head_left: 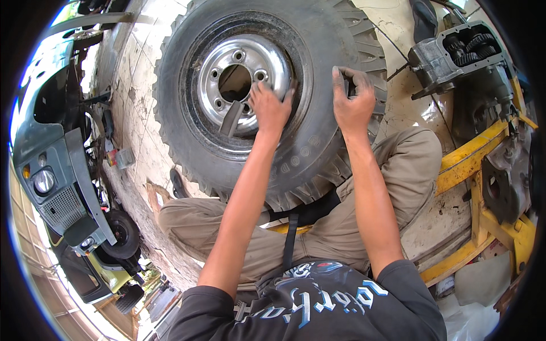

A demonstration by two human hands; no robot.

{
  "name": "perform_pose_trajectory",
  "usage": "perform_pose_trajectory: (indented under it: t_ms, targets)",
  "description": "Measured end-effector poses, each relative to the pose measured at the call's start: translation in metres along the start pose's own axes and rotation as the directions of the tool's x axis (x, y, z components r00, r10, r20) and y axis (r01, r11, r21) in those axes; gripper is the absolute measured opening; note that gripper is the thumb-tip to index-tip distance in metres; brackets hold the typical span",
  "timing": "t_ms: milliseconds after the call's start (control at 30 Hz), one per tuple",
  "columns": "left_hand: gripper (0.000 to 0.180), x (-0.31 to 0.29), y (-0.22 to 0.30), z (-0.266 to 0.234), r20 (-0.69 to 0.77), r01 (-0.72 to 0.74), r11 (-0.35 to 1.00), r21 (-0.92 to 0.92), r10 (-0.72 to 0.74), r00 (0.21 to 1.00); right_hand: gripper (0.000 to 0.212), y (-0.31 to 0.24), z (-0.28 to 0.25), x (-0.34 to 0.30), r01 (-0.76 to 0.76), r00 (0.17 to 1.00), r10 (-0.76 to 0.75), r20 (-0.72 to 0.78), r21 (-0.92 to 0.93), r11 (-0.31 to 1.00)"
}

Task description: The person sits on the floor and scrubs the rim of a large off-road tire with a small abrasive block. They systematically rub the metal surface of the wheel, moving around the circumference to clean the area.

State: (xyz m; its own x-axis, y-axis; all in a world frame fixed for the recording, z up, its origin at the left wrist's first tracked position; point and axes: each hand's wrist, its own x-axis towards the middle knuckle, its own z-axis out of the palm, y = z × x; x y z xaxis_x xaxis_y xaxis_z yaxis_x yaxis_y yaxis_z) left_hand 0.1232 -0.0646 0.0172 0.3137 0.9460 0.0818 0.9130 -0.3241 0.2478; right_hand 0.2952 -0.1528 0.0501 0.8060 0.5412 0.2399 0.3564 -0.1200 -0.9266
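A big off-road tyre (318, 51) with chunky tread lies flat in front of my crossed legs, its silver steel wheel rim (276, 57) facing up. The rim has a round centre hole and several bolt holes. My left hand (271, 105) rests on the right part of the rim, fingers against the metal and thumb apart; I see nothing in it. Left of that hand, a dark grey flat strip (230, 118) lies slanted across the rim's lower part. My right hand (354, 99) is over the tyre's right sidewall, fingers curled and thumb apart, holding nothing visible.
At the upper right is an opened metal gearbox (460, 54) with its gears showing, near a yellow steel frame (475, 153). A dark sandal (424, 20) lies beyond it. On the left stands a grey-green vehicle (54, 165); a small box (124, 158) lies on the tiled floor.
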Motion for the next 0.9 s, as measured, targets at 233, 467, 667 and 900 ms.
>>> perform_pose_trajectory:
  t_ms: [233, 467, 667, 900]
  targets:
    - [0.066, -0.023, -0.01, -0.012, 0.082, -0.032, 0.999, 0.025, 0.03, 0.996, 0.023, -0.006, -0.011, 0.0, -0.127, 0.992, 0.125, 0.027, 0.092, 0.988]
    - [0.07, -0.019, -0.009, -0.002, 0.008, -0.026, 1.0, 0.017, 0.025, 1.0, 0.026, -0.006, -0.009, -0.002, -0.086, 0.996, 0.084, 0.037, 0.057, 0.995]
    - [0.07, -0.001, 0.009, 0.002, -0.024, 0.012, 1.0, 0.02, -0.011, 1.0, 0.027, -0.007, -0.01, -0.007, -0.073, 0.996, 0.069, 0.062, 0.059, 0.996]
    - [0.066, -0.03, -0.007, -0.02, 0.108, -0.01, 0.999, 0.043, 0.006, 0.994, 0.026, -0.003, -0.011, -0.002, -0.111, 0.993, 0.109, 0.039, 0.055, 0.992]
